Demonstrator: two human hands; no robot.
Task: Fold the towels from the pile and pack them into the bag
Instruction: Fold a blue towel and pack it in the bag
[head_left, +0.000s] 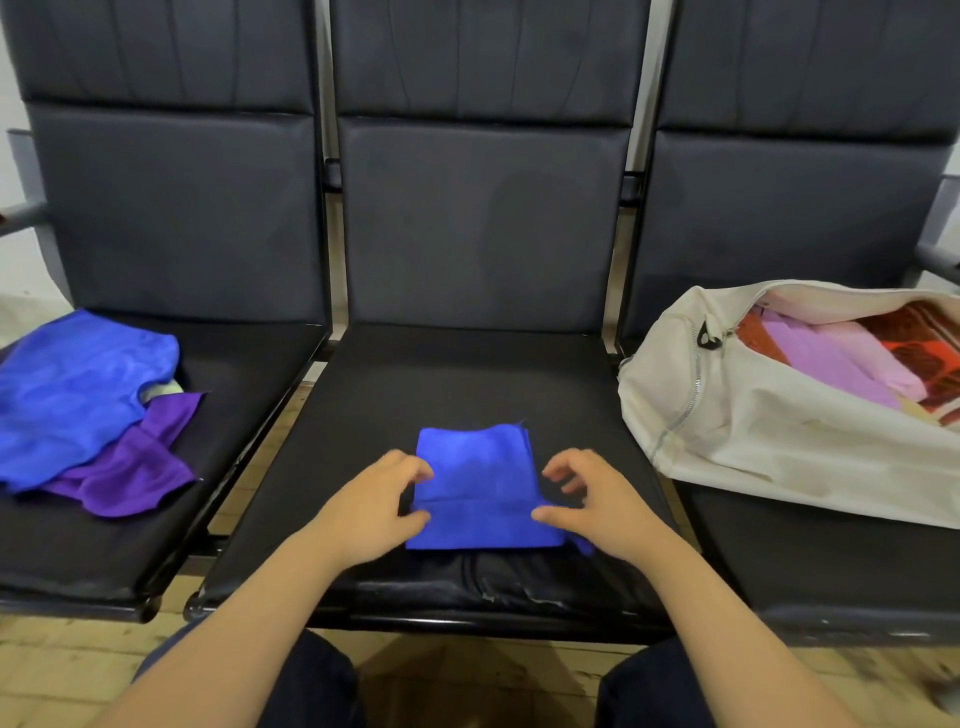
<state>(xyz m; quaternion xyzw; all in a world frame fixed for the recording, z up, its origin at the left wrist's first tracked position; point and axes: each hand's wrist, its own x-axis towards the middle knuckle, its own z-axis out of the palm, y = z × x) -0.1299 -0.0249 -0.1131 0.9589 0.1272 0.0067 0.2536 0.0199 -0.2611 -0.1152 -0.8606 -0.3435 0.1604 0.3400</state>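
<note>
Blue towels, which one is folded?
The small blue towel on the middle black seat, folded into a rectangle; the larger blue towel lies crumpled on the left seat.

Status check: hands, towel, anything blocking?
Left hand pinches folded blue cloth towel on middle black seat; right hand at its other edge, grip unclear. Open off-white fabric bag to the right, nothing between.

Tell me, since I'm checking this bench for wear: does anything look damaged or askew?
Yes. The front edge of the middle seat is cracked and peeling, with pale flecks, just below the folded blue towel. One towel corner also pokes out loosely beneath the right hand.
</note>
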